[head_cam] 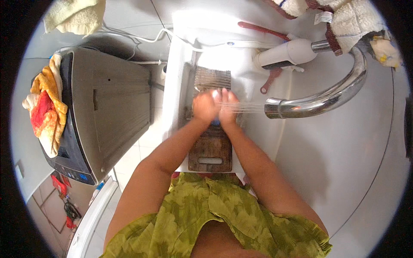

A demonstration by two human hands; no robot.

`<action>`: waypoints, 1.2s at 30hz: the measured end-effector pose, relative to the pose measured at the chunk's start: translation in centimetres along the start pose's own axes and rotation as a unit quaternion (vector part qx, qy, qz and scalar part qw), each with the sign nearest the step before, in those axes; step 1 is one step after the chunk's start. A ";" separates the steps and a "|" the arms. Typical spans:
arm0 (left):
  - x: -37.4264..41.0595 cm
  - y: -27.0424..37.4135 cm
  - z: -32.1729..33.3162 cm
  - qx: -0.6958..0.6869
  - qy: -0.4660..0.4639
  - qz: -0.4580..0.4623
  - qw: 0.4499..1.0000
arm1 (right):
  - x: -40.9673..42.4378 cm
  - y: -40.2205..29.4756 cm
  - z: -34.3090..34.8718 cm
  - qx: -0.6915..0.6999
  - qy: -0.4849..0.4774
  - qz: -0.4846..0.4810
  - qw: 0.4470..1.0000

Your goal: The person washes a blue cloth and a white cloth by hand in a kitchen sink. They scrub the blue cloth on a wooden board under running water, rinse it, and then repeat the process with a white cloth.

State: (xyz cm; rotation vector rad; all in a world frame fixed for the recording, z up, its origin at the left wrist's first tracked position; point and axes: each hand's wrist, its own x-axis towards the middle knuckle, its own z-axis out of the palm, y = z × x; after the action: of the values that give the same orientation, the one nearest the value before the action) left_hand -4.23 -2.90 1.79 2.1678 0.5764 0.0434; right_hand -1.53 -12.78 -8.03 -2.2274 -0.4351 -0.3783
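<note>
My left hand [205,104] and my right hand [228,104] are pressed together, fingers curled in, beneath a stream of water [250,107]. The water comes from the curved chrome spout [314,109] on my right. Both hands are above a ridged wooden washboard [210,154], which lies lengthwise in a white sink [176,93]. A small blue patch [215,121] shows between my wrists; what it belongs to is unclear. Motion blur hides whether anything is held between the palms.
A grey washing machine [121,90] stands left, with a yellow and red towel [48,106] on top. A red-handled brush [263,29] lies along the sink's back; another red handle [271,80] sits under the white faucet body [287,55]. Towels [355,24] hang upper right.
</note>
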 end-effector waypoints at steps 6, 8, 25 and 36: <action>2.7 -2.1 -0.8 0.164 0.028 0.018 0.986 | 4.8 -2.1 -1.2 0.016 -0.185 0.145 0.972; 0.0 -1.3 -2.0 0.137 0.019 0.020 0.990 | 2.9 -2.8 -3.7 0.082 -0.155 0.144 0.974; 2.1 -1.9 -0.9 0.083 0.052 0.040 0.994 | 5.6 -3.0 -1.5 0.059 -0.201 0.143 0.967; -1.8 -2.1 0.4 0.024 0.090 0.024 0.995 | 1.6 -6.5 -4.2 0.026 -0.212 0.212 0.954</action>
State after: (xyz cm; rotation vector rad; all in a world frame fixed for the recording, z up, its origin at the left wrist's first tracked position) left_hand -6.60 -2.85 0.26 2.2394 0.6332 0.2559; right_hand -3.40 -11.82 -0.46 -2.2711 -0.1707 0.3401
